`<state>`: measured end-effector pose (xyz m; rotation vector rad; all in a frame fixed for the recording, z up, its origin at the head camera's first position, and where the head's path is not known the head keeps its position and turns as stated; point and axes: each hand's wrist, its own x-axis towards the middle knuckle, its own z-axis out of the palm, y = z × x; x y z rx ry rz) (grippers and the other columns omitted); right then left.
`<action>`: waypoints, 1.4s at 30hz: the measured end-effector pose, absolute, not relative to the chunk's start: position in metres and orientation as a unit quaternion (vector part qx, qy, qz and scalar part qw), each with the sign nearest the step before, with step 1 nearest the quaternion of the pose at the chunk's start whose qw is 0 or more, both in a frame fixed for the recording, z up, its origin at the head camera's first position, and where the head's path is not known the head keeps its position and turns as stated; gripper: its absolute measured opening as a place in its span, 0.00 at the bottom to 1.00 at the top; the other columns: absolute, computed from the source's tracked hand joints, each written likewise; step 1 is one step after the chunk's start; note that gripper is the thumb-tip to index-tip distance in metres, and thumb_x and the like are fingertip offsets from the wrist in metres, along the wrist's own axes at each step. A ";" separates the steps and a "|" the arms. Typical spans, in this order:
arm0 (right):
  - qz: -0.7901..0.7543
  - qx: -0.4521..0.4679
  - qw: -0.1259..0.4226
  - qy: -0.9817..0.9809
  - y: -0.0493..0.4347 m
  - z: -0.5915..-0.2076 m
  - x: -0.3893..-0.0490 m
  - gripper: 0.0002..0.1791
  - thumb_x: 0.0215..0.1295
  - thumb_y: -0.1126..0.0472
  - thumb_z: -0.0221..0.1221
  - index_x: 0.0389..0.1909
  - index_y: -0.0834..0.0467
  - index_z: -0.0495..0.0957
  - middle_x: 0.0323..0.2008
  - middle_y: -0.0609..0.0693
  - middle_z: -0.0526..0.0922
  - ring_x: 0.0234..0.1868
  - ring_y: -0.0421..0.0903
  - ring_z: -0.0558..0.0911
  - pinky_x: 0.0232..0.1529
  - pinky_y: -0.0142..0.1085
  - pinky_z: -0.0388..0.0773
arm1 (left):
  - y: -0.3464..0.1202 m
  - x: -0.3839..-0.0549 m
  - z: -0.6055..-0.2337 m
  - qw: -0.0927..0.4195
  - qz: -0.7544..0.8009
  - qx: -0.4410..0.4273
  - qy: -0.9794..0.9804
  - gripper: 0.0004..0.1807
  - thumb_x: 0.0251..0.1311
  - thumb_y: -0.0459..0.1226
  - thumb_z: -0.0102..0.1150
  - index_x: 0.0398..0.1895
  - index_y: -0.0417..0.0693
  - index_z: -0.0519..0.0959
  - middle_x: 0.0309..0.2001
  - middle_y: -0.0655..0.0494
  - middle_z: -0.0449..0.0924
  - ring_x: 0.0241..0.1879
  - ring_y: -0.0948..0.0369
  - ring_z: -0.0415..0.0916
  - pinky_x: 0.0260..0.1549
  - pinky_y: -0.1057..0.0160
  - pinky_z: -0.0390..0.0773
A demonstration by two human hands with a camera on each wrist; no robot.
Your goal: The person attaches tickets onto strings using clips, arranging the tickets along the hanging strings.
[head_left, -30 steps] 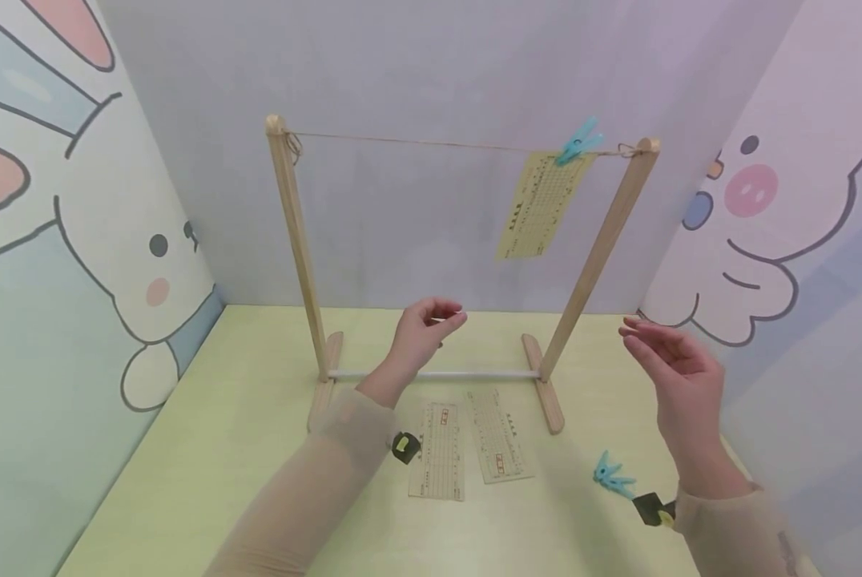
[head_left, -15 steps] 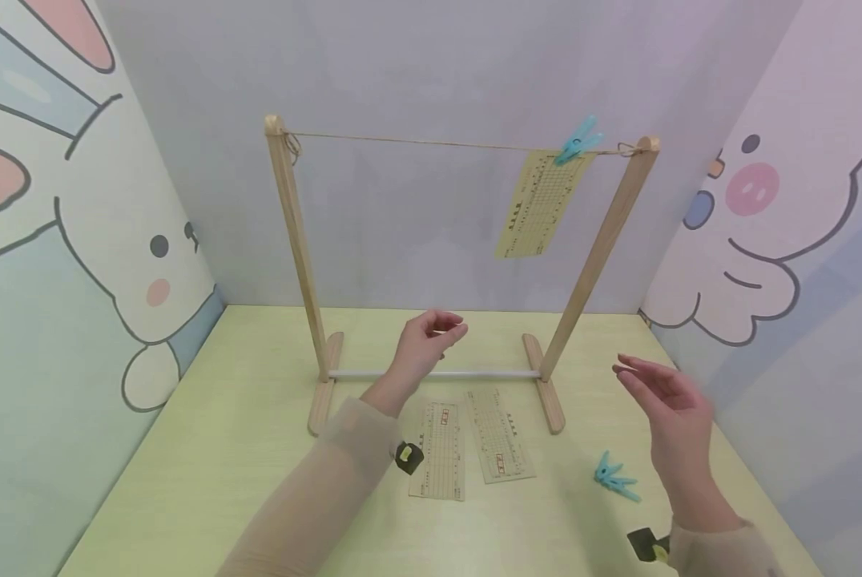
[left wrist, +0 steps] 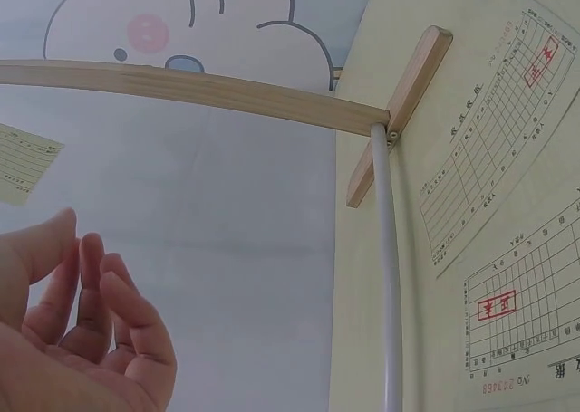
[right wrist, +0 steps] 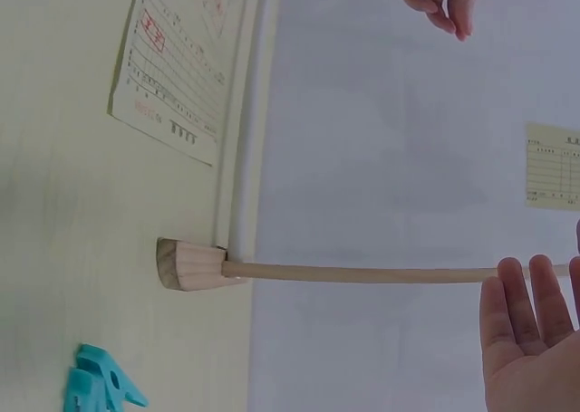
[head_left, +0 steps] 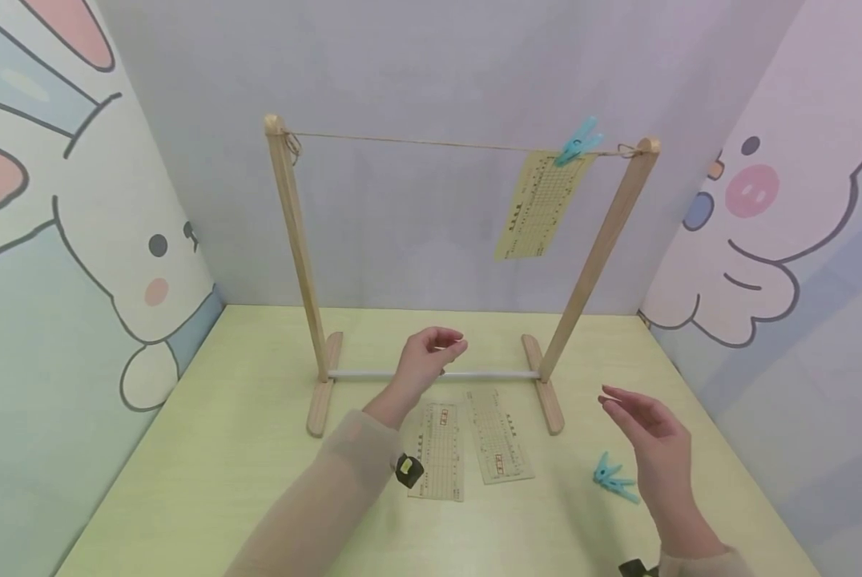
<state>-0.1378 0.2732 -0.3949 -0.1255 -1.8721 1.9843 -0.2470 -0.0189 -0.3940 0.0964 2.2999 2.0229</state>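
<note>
My left hand (head_left: 425,359) hovers in front of the wooden frame's lower bar, fingers loosely bent, nothing held. In the left wrist view that hand (left wrist: 91,330) has its thumb close to the fingertips. On the right, my right hand (head_left: 650,437) hangs in the air near blue clothespins (head_left: 614,478) lying on the table; it holds nothing. A printed form (head_left: 441,453) and a second form (head_left: 499,437) lie side by side before the frame. Another form (head_left: 542,206) hangs from the string (head_left: 416,142), pinned by a blue clothespin (head_left: 578,144).
The wooden frame has a left post (head_left: 297,248), a right post (head_left: 597,260) and a white lower bar (head_left: 489,375) between its feet. Walls with cartoon animals stand left and right of the pale yellow table (head_left: 207,465), and a plain grey wall (head_left: 416,232) stands behind.
Both hands have come down: the right hand moves down and a little left toward the clothespins, the left hand sinks slightly. The forms and clothespins stay in place.
</note>
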 end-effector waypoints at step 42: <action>0.619 -0.134 0.126 -0.764 0.311 -0.454 -0.130 0.15 0.64 0.61 0.66 0.48 0.64 0.80 0.36 0.27 0.85 0.38 0.26 0.82 0.42 0.17 0.76 | -0.024 -0.230 -0.484 0.072 0.586 -0.020 0.807 0.15 0.64 0.42 0.62 0.52 0.48 0.80 0.50 0.51 0.82 0.53 0.53 0.77 0.54 0.49 0.77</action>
